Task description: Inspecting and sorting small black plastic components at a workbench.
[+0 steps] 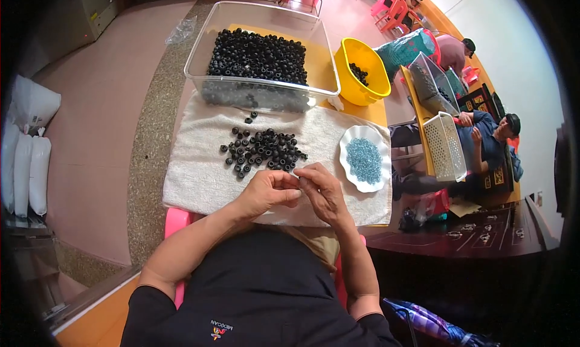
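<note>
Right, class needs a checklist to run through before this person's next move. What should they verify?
1. Left hand and right hand close together: ok.
2. Whether they hold anything: cannot tell, too small.
3. Black pile on the towel, ahead of them: ok.
4. All black pieces gathered: not ok, strays lie near the tub.
5. Plate with blue beads right of the hands: ok.

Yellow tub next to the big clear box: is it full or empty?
Neither: the yellow tub is partly filled. A small heap of black pieces lies inside, with bare yellow showing.
</note>
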Motion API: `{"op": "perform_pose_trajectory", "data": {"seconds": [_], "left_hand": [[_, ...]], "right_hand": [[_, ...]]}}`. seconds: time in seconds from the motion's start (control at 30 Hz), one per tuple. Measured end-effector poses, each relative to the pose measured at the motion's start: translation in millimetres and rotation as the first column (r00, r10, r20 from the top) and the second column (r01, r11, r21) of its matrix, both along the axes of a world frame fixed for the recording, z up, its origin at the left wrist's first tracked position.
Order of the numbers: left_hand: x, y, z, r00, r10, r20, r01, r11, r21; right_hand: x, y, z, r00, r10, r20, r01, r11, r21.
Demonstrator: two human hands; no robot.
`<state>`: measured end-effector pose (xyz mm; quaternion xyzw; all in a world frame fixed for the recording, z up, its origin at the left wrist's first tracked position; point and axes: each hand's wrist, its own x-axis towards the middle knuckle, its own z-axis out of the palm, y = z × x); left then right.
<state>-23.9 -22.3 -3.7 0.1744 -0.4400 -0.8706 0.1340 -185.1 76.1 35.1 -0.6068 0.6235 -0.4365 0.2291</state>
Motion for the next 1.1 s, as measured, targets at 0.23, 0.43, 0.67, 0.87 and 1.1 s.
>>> {"op": "perform_pose_trajectory", "data": {"seconds": [0.23,0.43,0.67,0.87,1.1], "left_hand": [[-1.3,-0.8,-9.8,0.999,-0.038,-0.032,0.038,0.999,0.001],[0.4,0.3,-2.7,0.999,-0.031,-0.023,0.031,0.999,0.012],[0.1,-1.0,-4.1,1.0,-0.027,-0.007,0.027,1.0,0.009],[-0.6,1.5,-6.8,1.0,-0.009,-0.014,0.009,1.0,0.001],[-0.1,3.4,-7.9,1.0,-0.023,-0.018,0.022,1.0,-0.019]], "right_hand": [[3.0,8.5,-21.9,0.949,-0.1,0.298,0.108,0.994,-0.013],[3.5,8.9,-26.1,0.912,-0.086,0.4,0.121,0.991,-0.062],[-0.3,10.5,-22.2,0.897,-0.083,0.435,0.105,0.994,-0.025],[-3.5,13.9,-15.6,0.927,-0.111,0.358,0.102,0.994,0.043],[-12.4,19.5,-13.1,0.883,-0.089,0.462,0.024,0.989,0.144]]}}
